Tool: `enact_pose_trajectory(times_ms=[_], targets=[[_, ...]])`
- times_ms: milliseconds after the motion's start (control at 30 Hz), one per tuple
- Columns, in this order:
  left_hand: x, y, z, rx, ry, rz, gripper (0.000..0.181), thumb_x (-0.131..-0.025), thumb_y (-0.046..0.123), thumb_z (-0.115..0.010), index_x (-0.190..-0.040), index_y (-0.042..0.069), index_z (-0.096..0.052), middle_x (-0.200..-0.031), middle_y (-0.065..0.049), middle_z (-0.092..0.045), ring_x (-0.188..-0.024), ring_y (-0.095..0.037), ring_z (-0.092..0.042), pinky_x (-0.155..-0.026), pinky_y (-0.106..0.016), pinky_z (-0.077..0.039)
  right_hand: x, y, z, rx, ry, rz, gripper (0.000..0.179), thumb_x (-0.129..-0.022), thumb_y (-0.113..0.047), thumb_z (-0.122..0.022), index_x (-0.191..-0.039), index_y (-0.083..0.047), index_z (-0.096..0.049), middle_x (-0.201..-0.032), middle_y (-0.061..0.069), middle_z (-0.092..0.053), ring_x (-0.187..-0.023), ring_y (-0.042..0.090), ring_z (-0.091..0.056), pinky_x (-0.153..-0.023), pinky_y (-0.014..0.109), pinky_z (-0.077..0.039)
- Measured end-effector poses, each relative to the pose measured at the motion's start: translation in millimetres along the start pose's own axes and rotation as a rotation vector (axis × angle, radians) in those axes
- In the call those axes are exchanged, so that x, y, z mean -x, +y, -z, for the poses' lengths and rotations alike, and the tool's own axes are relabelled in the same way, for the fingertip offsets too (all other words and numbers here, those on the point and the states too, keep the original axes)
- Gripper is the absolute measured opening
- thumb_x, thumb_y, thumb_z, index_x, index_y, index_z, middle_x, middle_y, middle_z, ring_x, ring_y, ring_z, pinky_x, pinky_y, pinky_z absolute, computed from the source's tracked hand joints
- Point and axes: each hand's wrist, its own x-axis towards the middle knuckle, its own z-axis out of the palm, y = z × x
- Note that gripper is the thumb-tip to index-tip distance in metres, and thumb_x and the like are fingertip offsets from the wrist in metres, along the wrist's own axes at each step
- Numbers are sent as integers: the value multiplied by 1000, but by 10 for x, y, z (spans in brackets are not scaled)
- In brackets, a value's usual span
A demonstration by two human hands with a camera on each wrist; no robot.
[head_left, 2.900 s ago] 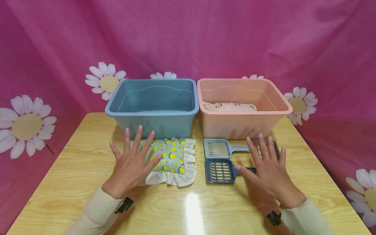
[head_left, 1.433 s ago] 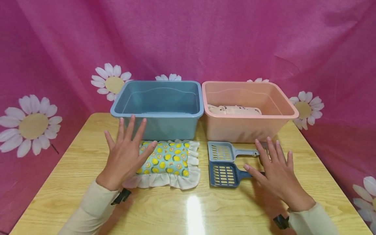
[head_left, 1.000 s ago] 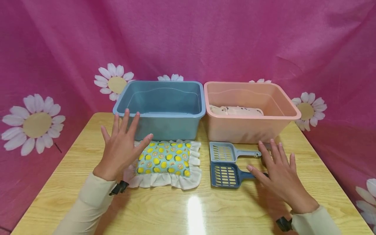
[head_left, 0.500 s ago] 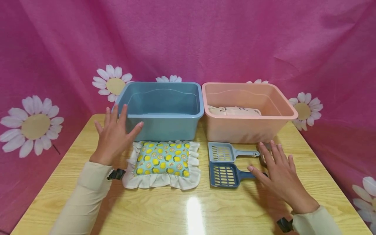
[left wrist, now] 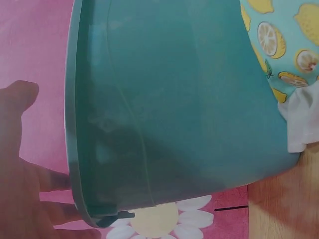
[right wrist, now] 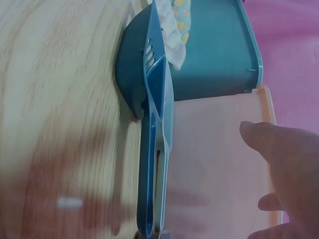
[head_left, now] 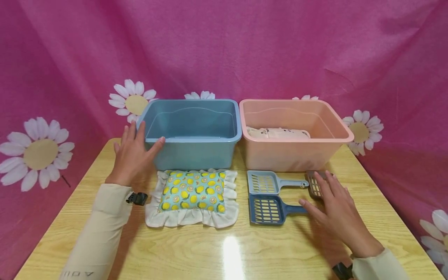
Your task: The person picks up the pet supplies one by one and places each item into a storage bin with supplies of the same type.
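We see the left hand splayed by the blue tub, gripping nothing, and the right hand loosely spread, empty, near the navy slotted scoop lying handle-rightward on the table, presumably for easy reach.

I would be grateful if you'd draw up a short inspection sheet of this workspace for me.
Surface: wood-grain table, with a bright glare patch near the front.
Job's things: blue bin and pink bin side by side; pale patterned item inside the pink one; lemon-print cushion before the blue bin; light blue scoop and dark blue scoop before the pink bin, brown scoop to their right, partly hidden.
Clutter: nothing seen.
Left hand: fingers spread at the blue bin's left rim; firm contact unclear.
Right hand: fingers extended over the brown scoop, holding nothing.
Cables: nothing seen.
Surroundings: magenta backdrop with daisy prints.
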Motion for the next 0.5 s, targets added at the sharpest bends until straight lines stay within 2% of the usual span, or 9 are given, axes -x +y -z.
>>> enact_pose_trajectory(times_ms=[167,333,500], targets=[[-72,-54,6,22,-14,13,91,-90,66,-41,-155,9,-12,-159,-21,-4,-145,-43,-1,-103,-76,-8,23,27,12,-9,21,15,88,-84,-48,-69,-151,-7,-29,-153,29,-22,-140,48,-18,-106,70,-15],[-169,-137,-15,58,-25,20,92,-90,66,-43,-155,8,-13,-159,-22,-7,-144,-45,-9,-103,-75,-16,49,62,36,-6,20,1,88,-84,-48,-70,-150,-6,-30,-152,30,-24,-134,53,-26,-97,73,-26],[-247,-192,-24,94,-57,46,93,-90,66,-43,-155,8,-10,-159,-21,-7,-141,-47,-15,-100,-75,-22,65,90,54,-18,-4,-38,89,-84,-49,-69,-151,-6,-29,-152,30,-22,-133,53,-26,-95,74,-28]])
